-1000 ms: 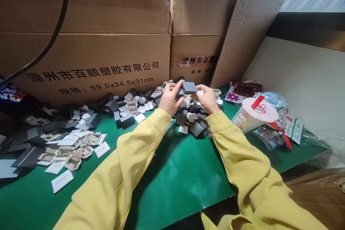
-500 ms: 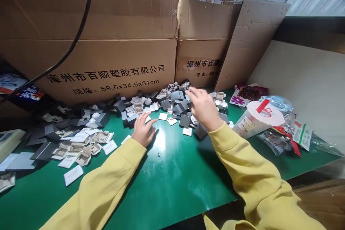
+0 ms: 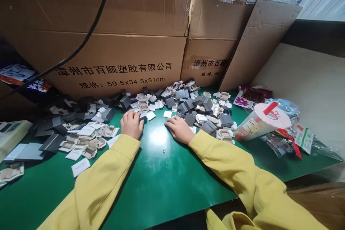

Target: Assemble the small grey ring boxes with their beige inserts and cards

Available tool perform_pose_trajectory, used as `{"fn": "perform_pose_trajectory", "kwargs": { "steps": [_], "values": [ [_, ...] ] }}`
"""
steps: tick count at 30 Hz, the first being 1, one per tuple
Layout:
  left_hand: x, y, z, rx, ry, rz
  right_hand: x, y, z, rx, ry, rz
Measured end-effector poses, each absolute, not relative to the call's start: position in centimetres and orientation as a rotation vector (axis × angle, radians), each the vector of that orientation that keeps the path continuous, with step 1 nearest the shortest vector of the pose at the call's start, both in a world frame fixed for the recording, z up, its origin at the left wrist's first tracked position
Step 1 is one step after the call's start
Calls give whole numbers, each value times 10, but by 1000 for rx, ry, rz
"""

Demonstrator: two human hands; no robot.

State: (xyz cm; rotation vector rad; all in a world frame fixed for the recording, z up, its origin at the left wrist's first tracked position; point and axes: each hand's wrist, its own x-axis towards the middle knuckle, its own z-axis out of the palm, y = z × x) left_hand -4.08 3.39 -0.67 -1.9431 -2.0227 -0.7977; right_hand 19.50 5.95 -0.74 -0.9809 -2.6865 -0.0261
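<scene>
My left hand [image 3: 131,125] rests palm down at the front of the pile, its thumb beside a small dark box piece [image 3: 142,116] and a white card [image 3: 151,115]. Its fingers are bent over the pieces, and what lies beneath them is hidden. To the right, my right hand [image 3: 180,129] lies low on the green table [image 3: 161,183], fingers stretched out and nothing seen in them. Just beyond its fingertips is another white card [image 3: 167,114]. Grey box lids [image 3: 182,94] and pale cardboard inserts [image 3: 142,105] are heaped behind both hands.
Large cardboard boxes [image 3: 121,54] stand along the back. More box pieces and inserts [image 3: 93,147] spread on the left. At right stand a white cup with a red straw [image 3: 254,124] and snack packets [image 3: 280,142]. A tiny bit [image 3: 164,151] lies on the table. A black cable [image 3: 91,30] hangs at upper left.
My right hand has come down from above the heap, toward the left and nearer me. My left hand has turned palm down onto the pieces. The view has shifted slightly.
</scene>
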Motion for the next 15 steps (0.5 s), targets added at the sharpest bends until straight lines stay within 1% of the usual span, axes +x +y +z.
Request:
{"fn": "perform_pose_trajectory", "kwargs": {
  "steps": [4, 6, 9, 12, 15],
  "values": [
    [-39, 32, -7, -1956, -1780, -987, 194, 59, -7, -965, -2598, 161],
    [-29, 28, -6, -2065, -1625, -1032, 192, 56, -6, -954, -2419, 312],
    [-10, 22, -8, -2386, -1222, -1102, 187, 50, -5, -987, -2048, 614],
    [2, 17, -12, -2619, -1060, -1084, 185, 49, -7, -1030, -1806, 973],
    [5, 14, -13, -2839, -1024, -1128, 184, 54, -9, -1040, -1666, 1138]
  ]
}}
